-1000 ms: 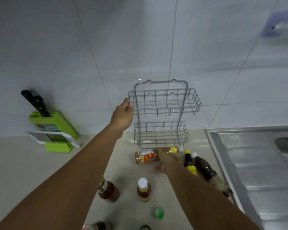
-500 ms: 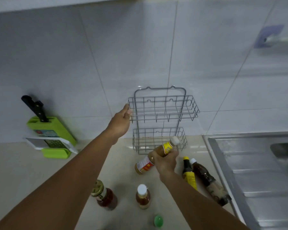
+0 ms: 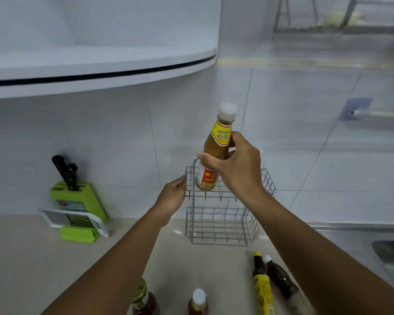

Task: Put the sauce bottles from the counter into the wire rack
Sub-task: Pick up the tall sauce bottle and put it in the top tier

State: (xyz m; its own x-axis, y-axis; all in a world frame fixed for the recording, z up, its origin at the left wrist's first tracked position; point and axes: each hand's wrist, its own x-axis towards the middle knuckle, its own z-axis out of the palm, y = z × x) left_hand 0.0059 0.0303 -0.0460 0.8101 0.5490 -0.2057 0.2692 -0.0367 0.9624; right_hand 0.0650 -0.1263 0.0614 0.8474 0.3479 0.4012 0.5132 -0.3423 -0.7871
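Observation:
A two-tier grey wire rack (image 3: 216, 233) stands on the counter against the tiled wall. My left hand (image 3: 172, 200) grips the left edge of its upper basket. My right hand (image 3: 236, 165) holds a brown sauce bottle (image 3: 215, 146) with a white cap and yellow-red labels, upright and slightly tilted, its base just over the upper basket. On the counter near me lie a yellow-labelled dark bottle (image 3: 262, 283) and a brown bottle (image 3: 282, 283) side by side. A small white-capped bottle (image 3: 198, 302) and a jar with a gold lid (image 3: 143, 298) stand upright.
A green knife block (image 3: 77, 201) with a black-handled knife and a grater stands at the left by the wall. A steel sink (image 3: 362, 244) lies to the right. A white cabinet (image 3: 100, 64) hangs overhead at the upper left.
My right hand has lifted the sauce bottle off the counter, turned it upright and raised it to the rack's upper basket. The left hand stays on the rack. The view tilted upward.

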